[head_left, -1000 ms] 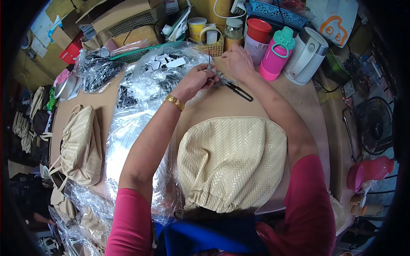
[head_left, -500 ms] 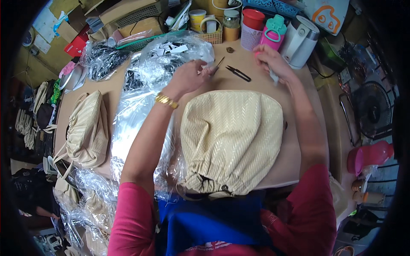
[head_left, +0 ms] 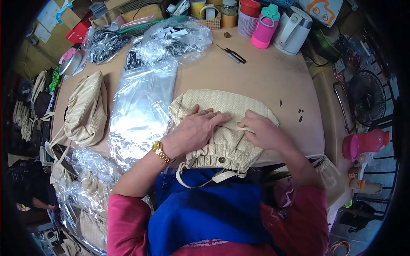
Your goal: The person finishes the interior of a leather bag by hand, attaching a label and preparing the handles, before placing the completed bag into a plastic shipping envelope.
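A cream woven-texture handbag [head_left: 222, 99] with a gathered opening, a dark snap and a strap lies on the table in front of me. My left hand [head_left: 197, 130] rests open on its side, fingers spread over the fabric. Beside it, my right hand [head_left: 262, 131] is closed and pressed against the bag; a pale edge shows at its fingertips, and I cannot tell whether that is a cloth or a fold of the bag. Farther off, black thread snips [head_left: 235, 55] lie together with a slim pointed tool [head_left: 229, 54].
Clear plastic bags [head_left: 143, 102] are stacked left of the handbag, with a second cream bag [head_left: 87, 109] beyond them. A pink bottle [head_left: 264, 30] and a white kettle [head_left: 294, 32] stand at the back right. A fan [head_left: 365, 96] is at far right.
Both hands have come back from the far side of the table onto the handbag. The pointed tool from my left hand now lies by the snips. The handbag looks flatter, with its strap showing.
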The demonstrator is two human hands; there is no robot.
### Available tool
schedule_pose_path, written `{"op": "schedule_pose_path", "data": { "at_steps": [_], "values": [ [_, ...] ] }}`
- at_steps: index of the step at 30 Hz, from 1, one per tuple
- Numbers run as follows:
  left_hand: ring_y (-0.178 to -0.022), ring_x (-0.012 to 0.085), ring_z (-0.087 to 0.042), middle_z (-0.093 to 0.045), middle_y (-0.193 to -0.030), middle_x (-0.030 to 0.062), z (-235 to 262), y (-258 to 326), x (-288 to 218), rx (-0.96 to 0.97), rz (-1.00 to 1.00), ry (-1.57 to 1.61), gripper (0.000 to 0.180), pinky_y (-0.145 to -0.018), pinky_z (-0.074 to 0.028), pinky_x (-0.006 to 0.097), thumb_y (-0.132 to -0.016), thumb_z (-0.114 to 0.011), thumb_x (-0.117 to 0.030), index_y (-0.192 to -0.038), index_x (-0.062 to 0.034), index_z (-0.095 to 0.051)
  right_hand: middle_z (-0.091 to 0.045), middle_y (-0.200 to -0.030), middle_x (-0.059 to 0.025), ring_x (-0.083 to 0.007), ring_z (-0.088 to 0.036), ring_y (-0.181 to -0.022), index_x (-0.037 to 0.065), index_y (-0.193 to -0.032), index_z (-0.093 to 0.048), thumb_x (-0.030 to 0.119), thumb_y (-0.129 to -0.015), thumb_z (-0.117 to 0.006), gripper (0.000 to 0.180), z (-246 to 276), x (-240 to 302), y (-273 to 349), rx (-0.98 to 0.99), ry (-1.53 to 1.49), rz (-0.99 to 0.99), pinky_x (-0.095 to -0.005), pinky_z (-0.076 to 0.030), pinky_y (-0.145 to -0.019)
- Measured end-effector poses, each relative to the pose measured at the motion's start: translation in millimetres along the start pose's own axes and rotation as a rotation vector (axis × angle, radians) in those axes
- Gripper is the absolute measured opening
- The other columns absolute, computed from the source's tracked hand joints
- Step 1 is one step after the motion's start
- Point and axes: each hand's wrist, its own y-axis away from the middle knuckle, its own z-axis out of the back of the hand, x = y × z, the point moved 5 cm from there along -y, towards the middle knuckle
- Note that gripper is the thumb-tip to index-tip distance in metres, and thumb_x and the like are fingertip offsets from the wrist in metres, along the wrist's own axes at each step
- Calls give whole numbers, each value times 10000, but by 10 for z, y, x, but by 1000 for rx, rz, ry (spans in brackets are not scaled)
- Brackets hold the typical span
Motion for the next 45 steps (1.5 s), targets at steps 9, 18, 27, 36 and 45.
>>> {"op": "schedule_pose_path", "data": {
  "at_steps": [9,18,27,36,45],
  "values": [
    [-1310,439,-399,-422,-1390,171,-262,-2,-284,44,181,-99,565,-1051,-260,701,-844,-505,-290,-1396,-166,-492,-572,-1135,-180,-360,-575,-1071,23,-1157,-533,-21,-797,-563,364,47,-104,-389,-395,5,-242,-442,-462,-926],
    [-1324,450,-377,-409,-1390,204,-272,5,-256,43,207,-17,545,-1056,-241,712,-823,-536,-277,-1339,-103,-514,-586,-961,-147,-361,-586,-910,23,-962,-641,15,-800,-635,162,-169,108,-278,-365,-18,-304,-452,-473,-800],
    [-1311,458,-392,-446,-1349,220,-290,29,-195,-61,220,72,502,-1068,-233,696,-801,-556,-253,-1249,-33,-505,-547,-809,-129,-318,-556,-766,40,-832,-652,64,-801,-675,45,-142,109,-563,-537,351,-174,-431,-427,-765],
    [-1319,446,-392,-447,-1353,230,-277,7,-205,-72,226,63,500,-1076,-229,685,-804,-552,-248,-1241,-13,-487,-565,-785,-115,-320,-570,-812,46,-780,-644,61,-778,-666,27,-121,-186,-832,-509,335,-232,-438,-403,-753],
    [-1310,448,-401,-472,-1317,235,-310,25,-240,-120,201,18,503,-1076,-213,696,-800,-550,-262,-1221,8,-493,-577,-801,-102,-301,-588,-842,70,-740,-607,98,-797,-648,75,-131,-280,-886,-509,395,-274,-428,-384,-761]
  ]
}}
